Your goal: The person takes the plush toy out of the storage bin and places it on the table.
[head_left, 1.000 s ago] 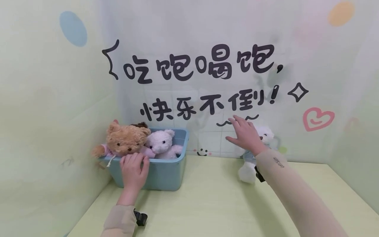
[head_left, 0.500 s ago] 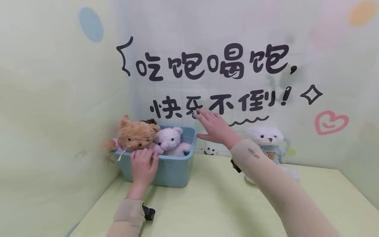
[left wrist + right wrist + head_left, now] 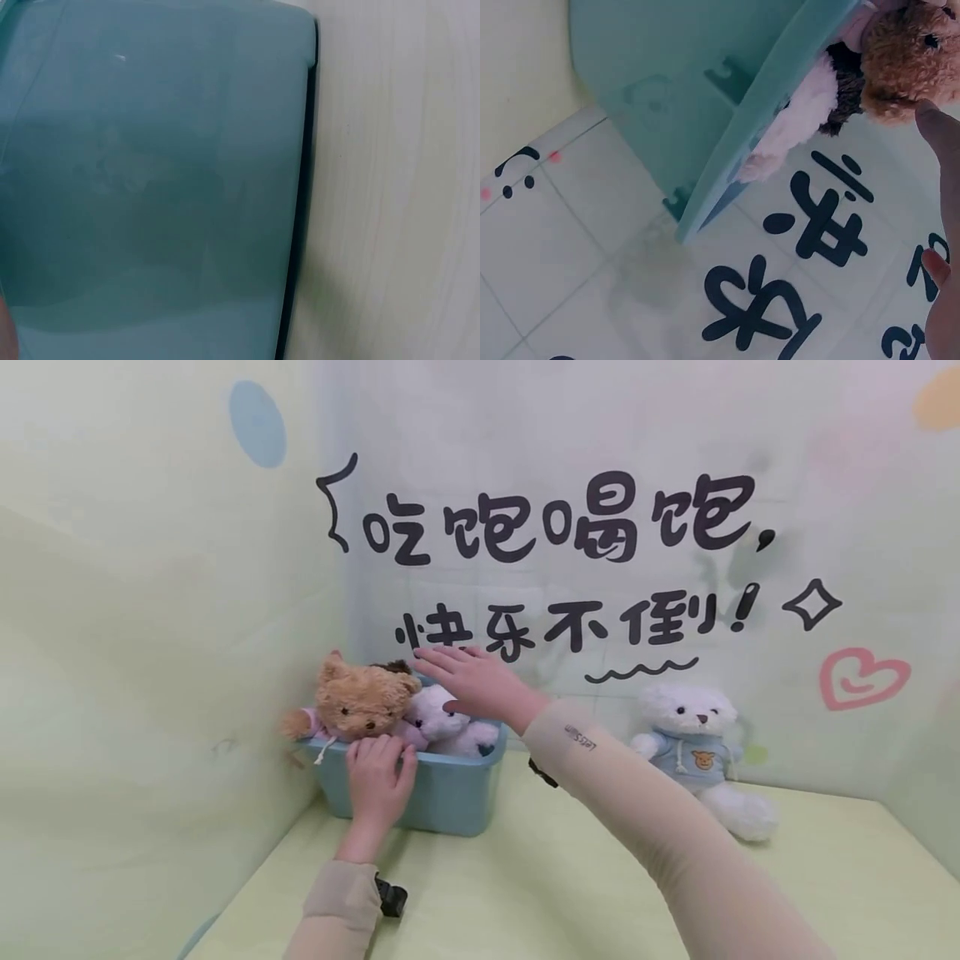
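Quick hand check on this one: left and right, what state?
Left hand: holding the blue bin by its front rim.
Right hand: open, holding nothing.

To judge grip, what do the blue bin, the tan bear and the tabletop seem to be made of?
Blue bin: probably moulded plastic, smooth, with a faint sheen and rounded rim.
Tan bear: plush fabric, matte, with curly fuzzy pile.
Tabletop: wood or laminate, fairly matte; faint grain lines fit either.

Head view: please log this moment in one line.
left hand: grips blue bin; right hand: open above bin; blue-shirted teddy: on table
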`<state>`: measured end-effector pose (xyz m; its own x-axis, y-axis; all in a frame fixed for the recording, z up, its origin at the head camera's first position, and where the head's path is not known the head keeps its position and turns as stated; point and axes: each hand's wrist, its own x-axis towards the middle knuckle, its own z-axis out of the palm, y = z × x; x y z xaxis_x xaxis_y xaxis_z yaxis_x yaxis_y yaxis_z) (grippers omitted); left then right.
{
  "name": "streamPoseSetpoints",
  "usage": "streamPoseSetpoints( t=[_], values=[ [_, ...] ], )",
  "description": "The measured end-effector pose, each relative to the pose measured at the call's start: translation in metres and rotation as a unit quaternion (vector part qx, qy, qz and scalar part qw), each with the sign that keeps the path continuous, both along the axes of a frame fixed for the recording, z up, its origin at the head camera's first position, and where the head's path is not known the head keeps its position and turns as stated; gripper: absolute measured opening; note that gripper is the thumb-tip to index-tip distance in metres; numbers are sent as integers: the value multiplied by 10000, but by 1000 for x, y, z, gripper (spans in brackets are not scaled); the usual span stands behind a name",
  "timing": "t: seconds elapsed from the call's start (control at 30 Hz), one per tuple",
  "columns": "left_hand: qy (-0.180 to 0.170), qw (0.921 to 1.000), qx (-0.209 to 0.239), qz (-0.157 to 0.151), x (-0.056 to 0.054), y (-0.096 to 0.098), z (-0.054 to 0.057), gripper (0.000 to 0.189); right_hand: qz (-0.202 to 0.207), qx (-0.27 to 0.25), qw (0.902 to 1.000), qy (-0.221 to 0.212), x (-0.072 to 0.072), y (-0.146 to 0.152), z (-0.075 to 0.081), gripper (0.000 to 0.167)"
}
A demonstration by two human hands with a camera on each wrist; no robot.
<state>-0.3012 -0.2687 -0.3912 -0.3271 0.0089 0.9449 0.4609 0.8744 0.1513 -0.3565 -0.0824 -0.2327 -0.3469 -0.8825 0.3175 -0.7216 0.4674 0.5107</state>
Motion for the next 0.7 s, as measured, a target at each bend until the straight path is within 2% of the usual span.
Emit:
streamPoseSetpoints(
  t=[0.17,0.47,0.57,0.7],
  values=[
    [15,10000,-42,25,1,0,0,29,22,231,9997,-74,4,-22,-5,80],
    [72,9999,-76,85,-1,3,0,27,-190,438,9987,-169,10,-49,-9,81],
    [87,9999,-67,72,0,3,0,24,-183,518,9980,-318,13,-57,-10,77],
    [109,9999,-32,55,1,2,0,21,-157,369,9972,-633,14,-66,-13,70]
  ],
)
